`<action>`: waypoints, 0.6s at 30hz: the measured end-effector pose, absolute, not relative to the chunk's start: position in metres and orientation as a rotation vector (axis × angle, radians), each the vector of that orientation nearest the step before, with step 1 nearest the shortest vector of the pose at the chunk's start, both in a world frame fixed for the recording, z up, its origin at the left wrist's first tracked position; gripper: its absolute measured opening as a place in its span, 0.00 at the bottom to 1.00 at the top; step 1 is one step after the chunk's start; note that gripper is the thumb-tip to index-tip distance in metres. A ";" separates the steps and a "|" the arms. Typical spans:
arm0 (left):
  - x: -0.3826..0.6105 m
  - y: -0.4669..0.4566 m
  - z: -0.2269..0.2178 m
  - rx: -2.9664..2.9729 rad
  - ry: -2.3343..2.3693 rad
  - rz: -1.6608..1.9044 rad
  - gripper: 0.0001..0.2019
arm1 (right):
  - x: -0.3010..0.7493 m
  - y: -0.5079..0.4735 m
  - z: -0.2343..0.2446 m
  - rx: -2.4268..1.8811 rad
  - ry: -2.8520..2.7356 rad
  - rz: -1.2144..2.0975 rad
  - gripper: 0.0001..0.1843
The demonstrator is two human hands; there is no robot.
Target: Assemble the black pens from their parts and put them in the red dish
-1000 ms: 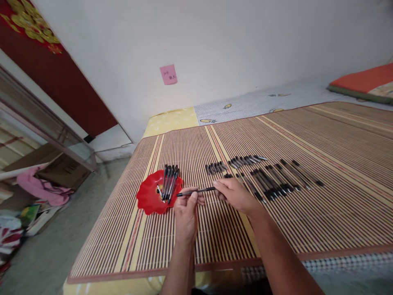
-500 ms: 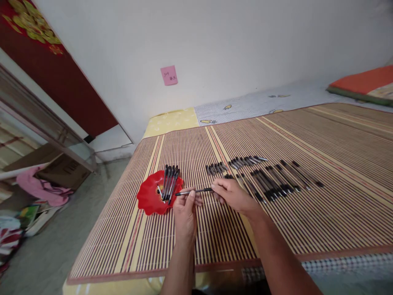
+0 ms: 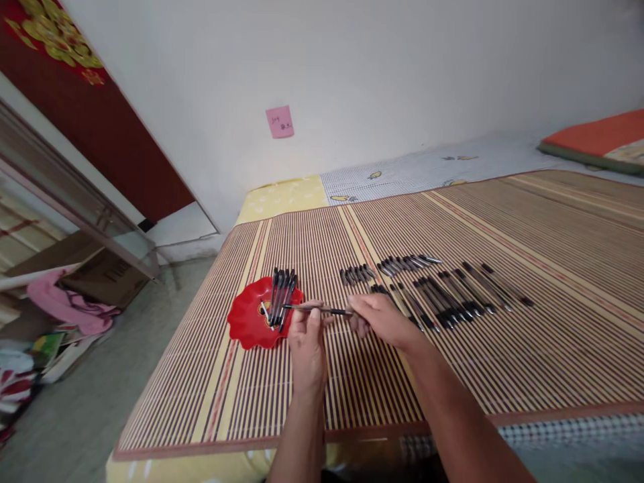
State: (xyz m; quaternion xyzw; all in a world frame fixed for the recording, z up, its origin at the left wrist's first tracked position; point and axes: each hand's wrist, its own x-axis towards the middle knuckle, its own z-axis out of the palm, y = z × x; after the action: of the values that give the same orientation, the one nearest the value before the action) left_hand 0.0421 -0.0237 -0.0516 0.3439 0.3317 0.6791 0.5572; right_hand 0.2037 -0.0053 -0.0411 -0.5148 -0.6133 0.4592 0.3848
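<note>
A thin black pen is held level between both my hands, just above the striped bamboo mat. My left hand pinches its left part, fingers closed. My right hand grips its right end, fingers curled. The pen's free tip reaches over a red flower-shaped dish that holds several black pens. Beyond my right hand lie rows of pen barrels, pen caps and pen tips.
The mat covers a bed with a yellow sheet along the white wall. A pink note sticks on the wall. An orange cushion lies far right. Clothes and boxes sit on the floor at left.
The pen has shifted left, its tip now over the red dish. Both hands stayed in place, still pinching it.
</note>
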 end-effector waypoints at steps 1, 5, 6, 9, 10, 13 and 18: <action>0.043 -0.024 -0.051 0.773 0.771 1.596 0.10 | 0.206 -0.001 -0.039 -1.417 -1.615 1.033 0.23; 0.045 -0.025 -0.049 0.679 0.721 1.555 0.12 | 0.211 0.030 -0.026 -1.828 -1.723 0.415 0.15; 0.046 -0.025 -0.049 0.671 0.723 1.560 0.12 | 0.209 0.041 -0.024 -1.869 -1.731 0.377 0.13; 0.046 -0.024 -0.050 0.658 0.748 1.563 0.14 | 0.195 0.070 -0.022 -1.979 -1.760 0.324 0.10; 0.046 -0.023 -0.051 0.658 0.758 1.559 0.15 | 0.189 0.078 -0.023 -2.013 -1.770 0.310 0.10; 0.045 -0.023 -0.052 0.672 0.776 1.542 0.16 | 0.175 0.091 -0.030 -2.076 -1.806 0.285 0.12; 0.046 -0.025 -0.053 0.685 0.771 1.513 0.14 | 0.163 0.088 -0.042 -2.013 -1.878 0.334 0.11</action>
State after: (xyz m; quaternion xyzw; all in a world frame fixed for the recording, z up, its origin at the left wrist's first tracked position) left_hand 0.0463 -0.0247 -0.0531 0.2965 0.3340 0.6551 0.6094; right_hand 0.1633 0.0880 -0.0422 -0.7136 -0.6657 0.1186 0.1833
